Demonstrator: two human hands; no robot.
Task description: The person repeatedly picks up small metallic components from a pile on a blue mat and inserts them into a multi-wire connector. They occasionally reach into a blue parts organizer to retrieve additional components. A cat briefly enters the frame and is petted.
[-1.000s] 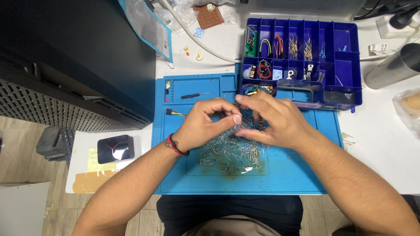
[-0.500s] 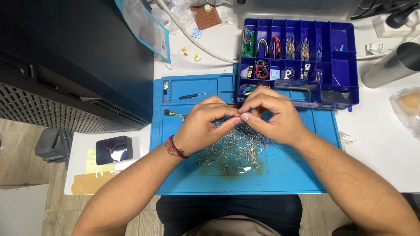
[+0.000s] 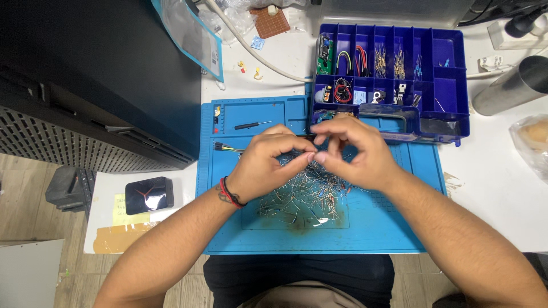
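Note:
A loose heap of small wire-legged electronic parts (image 3: pixel 308 197) lies on a blue work mat (image 3: pixel 251 228). My left hand (image 3: pixel 265 162) and my right hand (image 3: pixel 357 151) meet above the heap. Their fingertips pinch together around a thin part that is too small to make out. A red and black band circles my left wrist. Behind my hands stands an open dark blue compartment box (image 3: pixel 451 85) with wires and small parts in several compartments.
A small black screwdriver (image 3: pixel 253 125) and a short jumper lead (image 3: pixel 228 148) lie on the mat's left side. A metal cylinder (image 3: pixel 508 88) and a clear bag (image 3: pixel 531 142) sit at the right. A black cabinet (image 3: pixel 97 80) stands to the left. A small dark clock (image 3: pixel 148 195) lies near the front left.
Both hands have stayed together over the heap, with the fingers shifting slightly as they work the small part. The view has drifted a little.

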